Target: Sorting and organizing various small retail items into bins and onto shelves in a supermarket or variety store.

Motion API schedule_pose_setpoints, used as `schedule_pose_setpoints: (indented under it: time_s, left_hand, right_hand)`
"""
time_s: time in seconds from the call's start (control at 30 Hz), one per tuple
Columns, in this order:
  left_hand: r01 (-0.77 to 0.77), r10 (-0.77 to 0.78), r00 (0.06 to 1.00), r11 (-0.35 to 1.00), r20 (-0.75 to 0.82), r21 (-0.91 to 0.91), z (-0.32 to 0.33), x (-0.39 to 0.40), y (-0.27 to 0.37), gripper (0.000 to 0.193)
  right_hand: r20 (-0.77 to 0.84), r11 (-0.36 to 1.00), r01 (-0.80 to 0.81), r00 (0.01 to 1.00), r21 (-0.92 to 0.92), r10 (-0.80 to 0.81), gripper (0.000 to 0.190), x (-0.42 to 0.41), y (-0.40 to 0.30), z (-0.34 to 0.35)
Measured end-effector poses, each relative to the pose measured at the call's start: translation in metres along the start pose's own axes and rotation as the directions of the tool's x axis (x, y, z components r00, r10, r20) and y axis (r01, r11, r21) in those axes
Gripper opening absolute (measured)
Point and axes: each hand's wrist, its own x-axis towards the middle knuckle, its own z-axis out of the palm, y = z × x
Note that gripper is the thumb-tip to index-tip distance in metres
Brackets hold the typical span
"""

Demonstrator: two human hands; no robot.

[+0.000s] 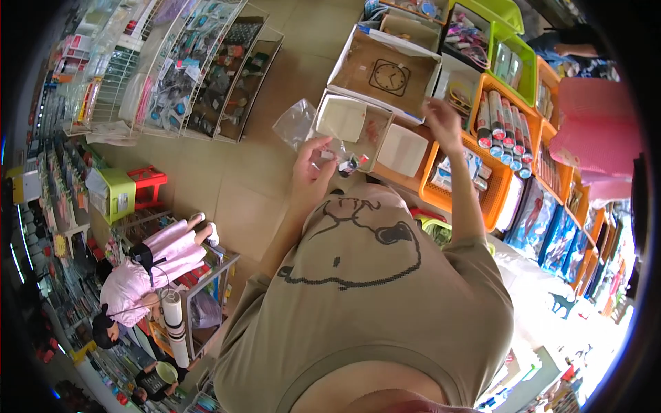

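Note:
My left hand (314, 165) has its thumb and fingers closed on a clear plastic packet (330, 153). A small dark, white and red item (352, 164) shows beside the fingertips; whether it is inside that packet I cannot tell. Beyond the hand, another stretch of clear plastic bag (295, 124) hangs by the carton's left side. My right hand (444, 121) is blurred, raised at the right corner of an open carton (356, 64) with a clock printed on its bottom. Nearer me, a divided carton (381, 135) holds pale flat pieces (342, 117).
Orange plastic baskets (496, 206) stand to the right, one with several capped tubes (503, 129). Green bins (511, 57) are behind them. On the left are a wire display rack (206, 77), a red stool (150, 186) and a person in pink (155, 268) beside a metal-framed stand (206, 304).

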Motion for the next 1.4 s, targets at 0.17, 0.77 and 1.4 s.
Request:
schedule_pose_setpoints:
  time_s: [0.17,0.77,1.4]
  left_hand:
    - [0.094,-0.085,0.984,0.994,0.154,-0.053,0.002,-0.001,0.018,0.048]
    - [-0.007,0.051,0.942,0.991,0.331,-0.133,0.013,-0.021,0.008,0.056]
    - [0.228,-0.202,0.928,0.972,0.315,-0.050,-0.021,-0.047,-0.022,0.017]
  right_hand:
    - [0.586,0.936,-0.131,0.805,0.327,-0.092,0.067,-0.089,-0.080,0.053]
    - [0.150,0.821,-0.222,0.974,0.526,0.167,0.033,-0.225,-0.105,0.107]
    - [-0.036,0.882,-0.271,0.951,0.386,0.308,0.025,-0.217,-0.101,0.118]
